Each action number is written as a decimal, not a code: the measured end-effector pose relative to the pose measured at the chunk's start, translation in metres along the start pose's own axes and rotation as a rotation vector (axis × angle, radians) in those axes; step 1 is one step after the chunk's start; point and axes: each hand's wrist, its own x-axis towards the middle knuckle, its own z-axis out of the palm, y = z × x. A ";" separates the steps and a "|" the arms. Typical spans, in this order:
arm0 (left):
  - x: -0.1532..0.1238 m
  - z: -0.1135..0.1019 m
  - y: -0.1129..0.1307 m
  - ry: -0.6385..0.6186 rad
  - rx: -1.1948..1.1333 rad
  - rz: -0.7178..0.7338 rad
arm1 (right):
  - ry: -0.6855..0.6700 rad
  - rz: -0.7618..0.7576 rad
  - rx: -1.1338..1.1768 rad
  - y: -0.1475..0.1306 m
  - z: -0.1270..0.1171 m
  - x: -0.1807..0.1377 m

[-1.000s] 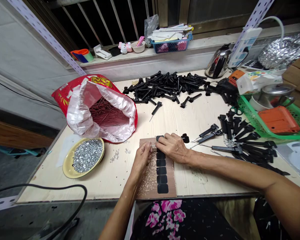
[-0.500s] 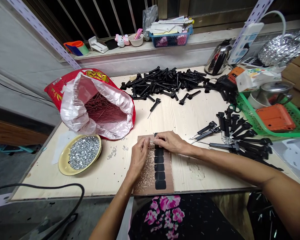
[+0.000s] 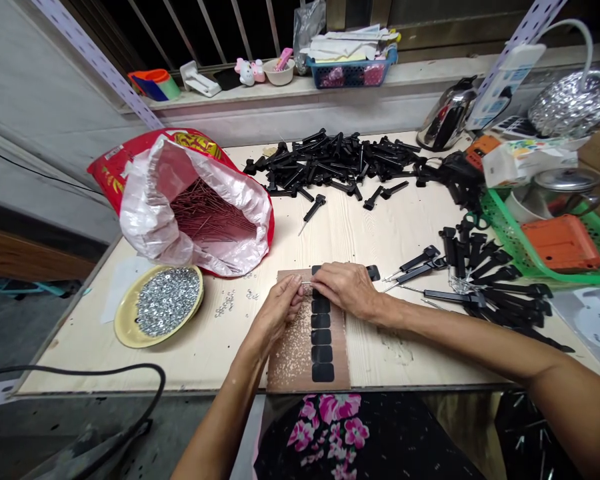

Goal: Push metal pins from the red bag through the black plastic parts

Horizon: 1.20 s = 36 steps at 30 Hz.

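Note:
Both hands meet over the upper part of a brown board [image 3: 291, 363] at the table's front. My left hand [image 3: 279, 305] is closed, its thumb and finger pinching the tip of a thin metal rod [image 3: 307, 283]. My right hand [image 3: 349, 291] wraps over the black piece that carries this rod; the black head [image 3: 373, 273] of the piece sticks out on the far side of the hand. Most of its length is hidden by the fingers. Below the right hand runs a column of black rounded squares [image 3: 322, 354] on the board, with pale crumbs beside it.
On the left are a yellow bowl [image 3: 125, 328] of small metal parts and a red sack [image 3: 190, 138] with reddish rods. A pile of black pieces [image 3: 335, 160] lies at the back. Finished-looking black pieces with rods [image 3: 500, 290] fan out right, near a green basket [image 3: 540, 267].
The right hand has turned and moved slightly over the rod, and the black head now shows beyond it. The left hand keeps its pinch at the rod's tip. The view has shifted slightly.

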 end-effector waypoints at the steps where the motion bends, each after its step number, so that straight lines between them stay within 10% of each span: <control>1: 0.000 0.000 0.001 -0.015 -0.028 -0.032 | 0.027 -0.059 -0.106 0.000 0.001 -0.001; 7: 0.002 -0.002 -0.002 -0.055 -0.089 -0.086 | 0.114 -0.210 -0.333 0.002 0.009 -0.005; 19: 0.004 0.017 -0.012 0.255 -0.010 0.303 | 0.139 0.072 -0.140 -0.007 0.008 -0.010; 36: 0.001 0.021 -0.015 0.202 -0.050 0.290 | 0.030 0.204 -0.015 -0.012 0.000 -0.013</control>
